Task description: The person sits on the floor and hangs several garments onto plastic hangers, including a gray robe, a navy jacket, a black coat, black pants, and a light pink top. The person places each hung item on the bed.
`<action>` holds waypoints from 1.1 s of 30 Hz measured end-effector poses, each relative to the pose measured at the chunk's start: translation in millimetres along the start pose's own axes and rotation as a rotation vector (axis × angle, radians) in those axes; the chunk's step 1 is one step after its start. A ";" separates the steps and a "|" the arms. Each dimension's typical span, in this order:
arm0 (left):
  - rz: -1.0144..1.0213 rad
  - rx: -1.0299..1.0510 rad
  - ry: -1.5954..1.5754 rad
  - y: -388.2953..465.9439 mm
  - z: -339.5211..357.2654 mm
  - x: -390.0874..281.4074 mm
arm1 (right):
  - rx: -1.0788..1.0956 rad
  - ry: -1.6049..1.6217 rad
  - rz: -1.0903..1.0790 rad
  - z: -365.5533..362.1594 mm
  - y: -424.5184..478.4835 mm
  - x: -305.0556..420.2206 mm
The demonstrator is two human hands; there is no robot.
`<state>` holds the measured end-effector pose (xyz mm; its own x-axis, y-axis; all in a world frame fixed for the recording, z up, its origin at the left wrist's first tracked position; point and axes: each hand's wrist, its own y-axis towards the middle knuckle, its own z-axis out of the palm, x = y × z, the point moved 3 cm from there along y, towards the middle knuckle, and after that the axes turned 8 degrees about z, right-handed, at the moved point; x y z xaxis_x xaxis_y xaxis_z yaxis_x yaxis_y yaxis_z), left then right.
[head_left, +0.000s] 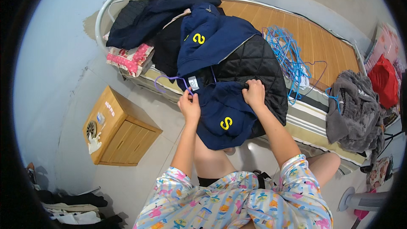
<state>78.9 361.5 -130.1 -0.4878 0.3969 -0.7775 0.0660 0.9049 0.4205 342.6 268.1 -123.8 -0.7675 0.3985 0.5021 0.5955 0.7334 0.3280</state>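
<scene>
A navy jacket (211, 105) with yellow lettering lies spread open at the near edge of the bed, its black quilted lining (254, 55) showing. At its collar, beside a white label (193, 83), a purple hanger (174, 78) sticks out with the hook towards the left. My left hand (189, 106) pinches the hanger near the collar. Further right, my right hand (255, 93) grips the edge of the nearer front panel. Part of the hanger is hidden inside the jacket, and the near panel hangs over my leg.
Blue hangers (283, 52) lie tangled on the bamboo mat (313, 46). Dark clothing (159, 12) covers the bed's head end by a pink pillow (133, 58). A grey fleecy garment (351, 111) rests at the right. A wooden cabinet (127, 133) stands on the left floor, a fan (362, 199) lower right.
</scene>
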 end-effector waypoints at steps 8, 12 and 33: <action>0.033 -0.067 -0.374 -14.7 -6.7 -16.3 | -0.394 0.147 -0.180 -54.9 -63.2 32.9; 0.058 -0.133 -0.498 -9.4 -29.4 -25.5 | -0.234 0.263 -0.108 -87.9 -170.5 59.4; 0.655 -0.020 -0.224 -77.7 -292.0 -108.5 | -0.477 0.227 -0.309 -133.5 -52.6 158.8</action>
<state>-127.4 203.1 58.1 -0.1617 0.8845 -0.4376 0.2685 0.4661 0.8430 221.1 219.3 45.5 -0.8831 0.0405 0.4674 0.4341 0.4479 0.7816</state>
